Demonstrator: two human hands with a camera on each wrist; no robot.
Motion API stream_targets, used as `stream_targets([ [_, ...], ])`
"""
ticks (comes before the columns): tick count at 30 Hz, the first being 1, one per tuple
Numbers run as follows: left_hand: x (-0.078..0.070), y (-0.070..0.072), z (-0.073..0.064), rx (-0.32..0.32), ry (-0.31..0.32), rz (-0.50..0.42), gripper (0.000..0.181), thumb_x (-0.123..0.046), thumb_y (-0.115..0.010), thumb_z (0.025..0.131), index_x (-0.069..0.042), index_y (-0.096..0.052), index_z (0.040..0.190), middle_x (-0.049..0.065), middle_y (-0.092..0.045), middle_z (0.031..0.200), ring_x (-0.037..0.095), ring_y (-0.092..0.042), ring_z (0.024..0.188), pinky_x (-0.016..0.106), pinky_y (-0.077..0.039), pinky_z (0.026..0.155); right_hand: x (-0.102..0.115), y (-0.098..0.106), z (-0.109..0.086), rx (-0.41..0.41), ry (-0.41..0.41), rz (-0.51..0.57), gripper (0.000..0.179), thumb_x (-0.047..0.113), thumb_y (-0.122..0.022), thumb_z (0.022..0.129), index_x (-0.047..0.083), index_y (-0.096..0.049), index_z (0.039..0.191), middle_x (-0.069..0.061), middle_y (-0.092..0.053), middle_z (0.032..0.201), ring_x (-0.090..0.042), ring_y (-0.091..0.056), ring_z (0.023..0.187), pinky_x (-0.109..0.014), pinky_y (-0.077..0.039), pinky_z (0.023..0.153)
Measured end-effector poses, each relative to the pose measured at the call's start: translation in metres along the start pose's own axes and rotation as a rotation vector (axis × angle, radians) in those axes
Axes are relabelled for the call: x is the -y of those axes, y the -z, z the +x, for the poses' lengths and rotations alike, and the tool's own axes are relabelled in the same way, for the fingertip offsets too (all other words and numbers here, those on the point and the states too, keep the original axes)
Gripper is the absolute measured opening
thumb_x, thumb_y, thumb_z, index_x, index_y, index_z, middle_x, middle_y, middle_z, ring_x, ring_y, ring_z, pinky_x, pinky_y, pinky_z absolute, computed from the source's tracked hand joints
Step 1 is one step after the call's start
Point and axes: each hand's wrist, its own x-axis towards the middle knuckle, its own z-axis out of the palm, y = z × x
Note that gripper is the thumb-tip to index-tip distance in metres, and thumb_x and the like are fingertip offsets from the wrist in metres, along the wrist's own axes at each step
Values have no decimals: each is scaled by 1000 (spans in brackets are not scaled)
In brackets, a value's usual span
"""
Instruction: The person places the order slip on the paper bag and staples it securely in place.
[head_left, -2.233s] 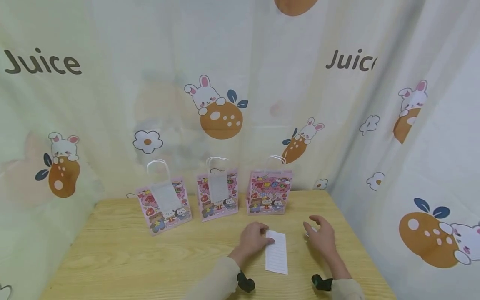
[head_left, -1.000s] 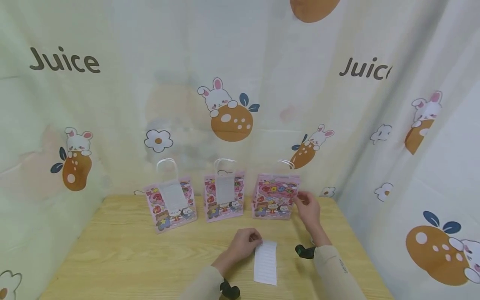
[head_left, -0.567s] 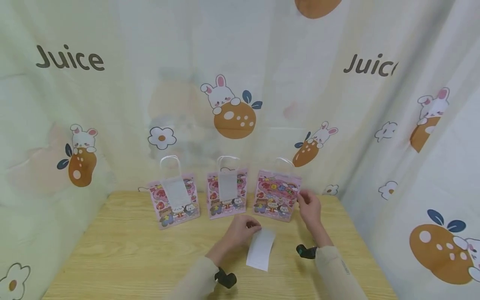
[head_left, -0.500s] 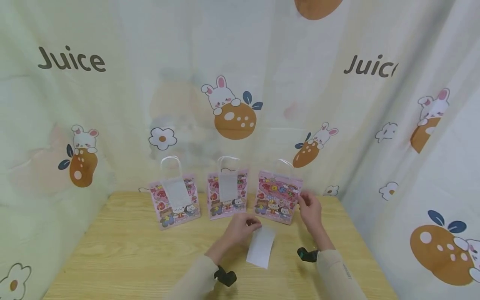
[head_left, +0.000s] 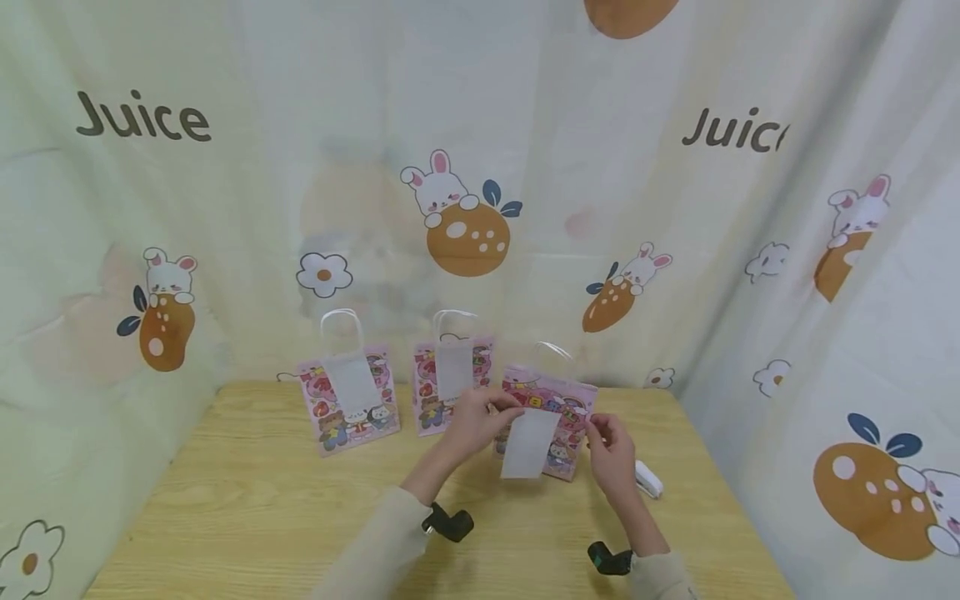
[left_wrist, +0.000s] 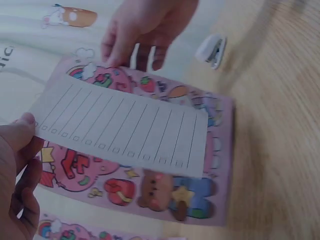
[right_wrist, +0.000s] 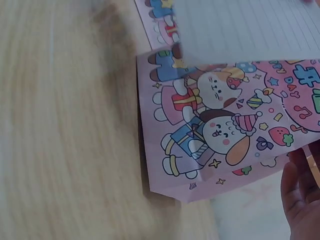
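My left hand (head_left: 476, 421) pinches the top edge of a white checklist slip (head_left: 531, 450), ruled with lines and small boxes in the left wrist view. The slip hangs in front of a pink cartoon gift bag (right_wrist: 215, 125), overlapping its printed face. My right hand (head_left: 613, 457) holds that bag by its right side edge, between thumb and fingers. The bag tilts, its white handle (head_left: 555, 353) upright above it. To the right of my right hand, a white stapler (left_wrist: 212, 50) lies on the table.
Two matching pink bags, a left one (head_left: 321, 417) and a middle one (head_left: 483, 367), stand at the back of the wooden table (head_left: 285, 517), each with a white slip (head_left: 352, 385) on its front. A printed curtain (head_left: 360, 183) hangs close behind and at the sides.
My left hand has lifted the slip off the table and moved it up in front of the right bag. My right hand left the stapler, took the bag's edge and drew the bag nearer.
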Motion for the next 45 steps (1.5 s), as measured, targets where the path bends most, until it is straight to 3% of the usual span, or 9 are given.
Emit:
stream_targets([
  [7,-1,10,2,-94,-75,46,6,-19,-76,86,-14,-77,86,-9,-70,84,6,-54,72,22,-46,61,46,-1,-27,47,15,9,11,2,-54,99,-8,-58,101,-22,-62,95,-34,-58,87,-28,-53,71],
  [13,-3,17,-3,-226,-206,72,6,-16,-81,81,-12,-77,84,-2,-67,95,19,-54,95,38,-44,84,49,-6,-37,86,46,40,9,0,-55,98,-8,-59,99,-21,-64,93,-38,-59,87,-29,-54,70],
  [17,-1,25,-9,-261,-200,41,8,-9,-83,77,-9,-76,81,5,-64,108,27,-54,109,44,-42,96,54,-12,-40,138,73,82,6,-4,-56,96,-9,-59,97,-20,-64,91,-33,-61,84,-35,-56,71],
  [21,-4,33,-16,-274,-203,-50,11,3,-81,75,-3,-73,81,12,-67,107,26,-64,95,29,-55,80,56,-21,-42,177,75,109,4,-6,-57,95,-9,-59,96,-20,-64,89,-29,-62,80,-36,-56,69],
  [24,-14,40,-21,-291,-232,-98,14,11,-78,75,3,-70,82,19,-67,99,27,-68,81,28,-58,63,51,-30,-41,199,90,128,4,-6,-57,95,-9,-59,95,-21,-64,88,-28,-62,78,-35,-56,68],
  [31,-27,52,-48,-276,-193,-108,16,16,-73,77,3,-66,83,15,-68,82,24,-67,66,26,-55,55,29,-50,-54,265,107,73,4,1,-58,96,1,-62,96,-9,-65,91,-18,-61,82,-29,-53,70],
  [35,-24,57,-59,-301,-208,-124,18,20,-72,75,5,-67,84,17,-69,81,27,-67,65,25,-54,53,32,-57,-60,242,265,-20,10,-1,-65,92,6,-63,100,-3,-65,97,-19,-61,90,-32,-54,71],
  [41,-22,67,-53,-336,-249,-124,20,19,-73,74,6,-70,89,20,-70,85,29,-67,67,26,-54,52,54,-65,-43,135,650,-164,49,-4,-73,81,2,-54,126,-12,-57,122,-31,-55,110,-46,-52,82],
  [45,-23,69,-53,-319,-258,-150,23,21,-72,73,7,-71,92,22,-70,87,31,-67,66,23,-52,47,73,-67,-37,156,790,-287,55,2,-74,80,6,-57,132,-13,-56,130,-31,-55,115,-49,-50,87],
])
